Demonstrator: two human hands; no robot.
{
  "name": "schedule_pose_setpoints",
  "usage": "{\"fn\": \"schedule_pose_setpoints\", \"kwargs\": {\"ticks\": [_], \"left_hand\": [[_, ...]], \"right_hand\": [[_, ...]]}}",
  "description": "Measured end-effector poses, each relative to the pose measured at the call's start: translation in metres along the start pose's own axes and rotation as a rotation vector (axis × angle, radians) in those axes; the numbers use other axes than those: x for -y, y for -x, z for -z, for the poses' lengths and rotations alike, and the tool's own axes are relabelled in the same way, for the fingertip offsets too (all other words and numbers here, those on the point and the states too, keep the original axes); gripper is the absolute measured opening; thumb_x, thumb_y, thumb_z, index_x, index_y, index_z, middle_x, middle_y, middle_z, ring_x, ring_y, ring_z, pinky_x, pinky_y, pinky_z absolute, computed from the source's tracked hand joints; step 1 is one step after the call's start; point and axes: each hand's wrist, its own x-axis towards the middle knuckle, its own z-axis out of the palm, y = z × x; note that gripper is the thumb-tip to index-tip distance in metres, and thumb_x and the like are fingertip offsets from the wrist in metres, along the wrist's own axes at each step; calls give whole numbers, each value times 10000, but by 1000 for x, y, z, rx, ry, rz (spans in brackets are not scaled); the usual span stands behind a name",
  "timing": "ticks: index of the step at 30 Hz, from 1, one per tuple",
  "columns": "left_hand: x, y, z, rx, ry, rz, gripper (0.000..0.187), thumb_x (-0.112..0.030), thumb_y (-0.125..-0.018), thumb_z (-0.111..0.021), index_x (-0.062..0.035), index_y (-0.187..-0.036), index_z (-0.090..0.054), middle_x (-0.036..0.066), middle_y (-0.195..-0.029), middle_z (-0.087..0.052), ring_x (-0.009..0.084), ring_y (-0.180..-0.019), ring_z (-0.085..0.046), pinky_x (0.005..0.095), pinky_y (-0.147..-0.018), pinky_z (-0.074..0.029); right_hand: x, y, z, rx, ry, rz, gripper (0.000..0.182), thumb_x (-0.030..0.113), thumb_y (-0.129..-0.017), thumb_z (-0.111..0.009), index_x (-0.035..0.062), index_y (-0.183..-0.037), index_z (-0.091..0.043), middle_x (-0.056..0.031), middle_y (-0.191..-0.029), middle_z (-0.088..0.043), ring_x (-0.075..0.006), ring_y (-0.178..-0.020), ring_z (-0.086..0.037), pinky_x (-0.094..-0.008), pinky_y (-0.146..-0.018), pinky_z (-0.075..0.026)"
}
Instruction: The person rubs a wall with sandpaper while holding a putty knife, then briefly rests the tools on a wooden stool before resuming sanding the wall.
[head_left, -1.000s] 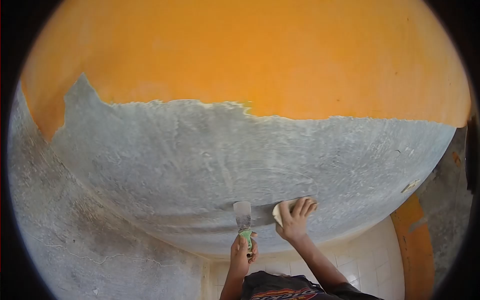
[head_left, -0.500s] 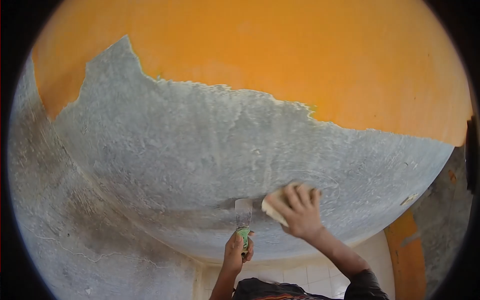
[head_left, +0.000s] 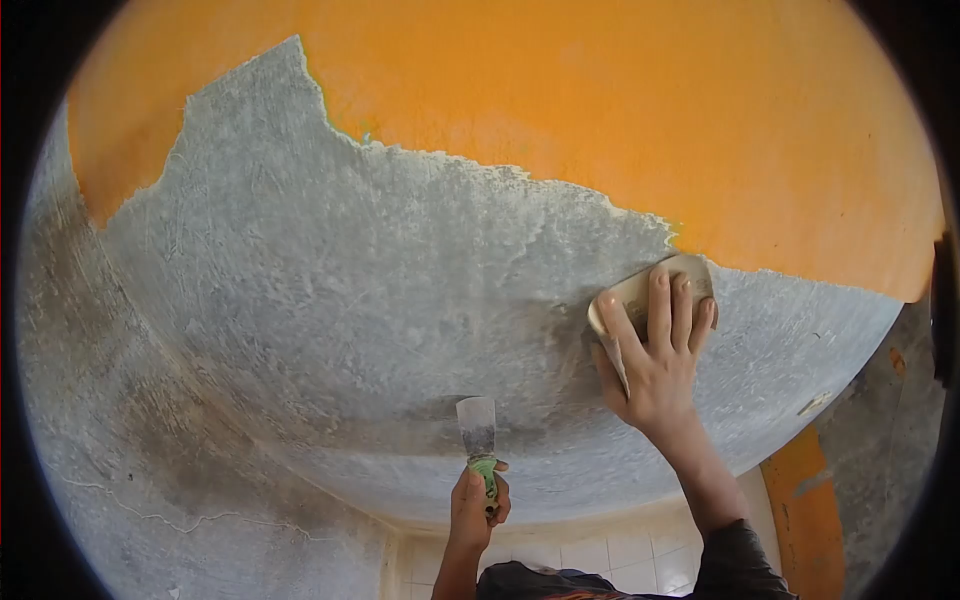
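Observation:
My left hand (head_left: pixel 478 500) is closed around the green handle of a scraper (head_left: pixel 477 425), whose flat metal blade points up in front of the grey wall. Higher and to the right, my right hand (head_left: pixel 655 365) presses a beige sanding pad (head_left: pixel 640 297) against the bare grey wall (head_left: pixel 420 270). Its fingers lie over the pad, just below the ragged edge of the orange paint (head_left: pixel 620 100). The underside of the pad is hidden against the wall.
A second grey wall (head_left: pixel 170 430) with a crack meets this one at the left corner. Pale floor tiles (head_left: pixel 585 553) show at the bottom. An orange strip (head_left: pixel 808 515) stands at the lower right, and a dark object (head_left: pixel 942 310) is at the right edge.
My right hand has moved up and to the right across the wall with the pad. My left hand still holds the scraper in nearly the same place. The view has shifted slightly.

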Motion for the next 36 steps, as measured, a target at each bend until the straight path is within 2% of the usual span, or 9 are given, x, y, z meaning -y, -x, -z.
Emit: {"fn": "schedule_pose_setpoints", "kwargs": {"ticks": [3,7,9,13,15,17,23,29,36], "left_hand": [[1,0,0,-10,16,6,483,-466,-976,-362,-24,-1104,-507,11,-628,-507,61,-425,-413,199,-353,-254],[-2,1,3,-5,-16,21,491,-472,-976,-359,-23,-1107,-507,9,-628,-504,62,-426,-412,198,-354,-255],[-1,3,3,-3,-20,44,494,-475,-975,-359,-22,-1107,-506,9,-628,-503,63,-425,-412,198,-354,-255],[-1,2,2,-8,-19,23,496,-474,-975,-359,-17,-1104,-504,12,-620,-504,63,-421,-411,200,-351,-257],[-1,4,0,-7,-9,20,498,-475,-975,-359,-16,-1104,-503,12,-617,-503,63,-421,-411,201,-351,-257],[-4,4,-3,-41,-33,41,473,-452,-971,-365,-6,-1056,-496,31,-594,-479,95,-402,-386,228,-349,-255],[3,8,2,-42,-14,99,521,-503,-949,-409,-11,-1096,-491,13,-610,-491,76,-418,-416,211,-354,-262],[17,12,6,-70,61,140,520,-510,-940,-425,-17,-1094,-492,21,-609,-485,82,-417,-418,218,-350,-264],[8,13,-2,-72,47,105,497,-480,-963,-390,-14,-1096,-498,19,-615,-489,82,-415,-414,214,-348,-264]], "right_hand": [[18,17,-16,63,21,-11,603,332,-750,-648,305,-1328,-480,-42,-1331,-435,-217,-1199,-388,-509,-880,-303],[21,26,-19,224,-151,420,543,319,-789,-584,294,-1325,-498,-106,-1387,-392,-294,-1249,-343,-528,-909,-285],[9,-7,-1,9,2,11,595,328,-792,-573,344,-1370,-434,16,-1416,-382,-197,-1284,-322,-424,-931,-315],[25,4,-19,-69,-10,-80,593,352,-789,-582,359,-1365,-437,39,-1421,-378,-175,-1294,-320,-425,-939,-307],[39,33,-36,124,-24,430,533,354,-809,-568,332,-1334,-483,-49,-1424,-372,-245,-1285,-336,-526,-939,-270],[29,35,-39,48,3,468,494,340,-814,-578,323,-1304,-519,-86,-1428,-361,-276,-1280,-344,-564,-926,-263],[20,18,-14,-35,30,-163,517,313,-727,-636,210,-1229,-570,-214,-1254,-448,-381,-1101,-426,-588,-848,-272],[52,100,-43,320,-128,28,625,327,-632,-733,347,-1231,-554,-116,-1206,-461,-314,-1049,-426,-562,-832,-287],[15,6,-7,16,36,-114,652,267,-714,-659,295,-1341,-484,-187,-1346,-396,-351,-1160,-399,-569,-889,-280]]}}
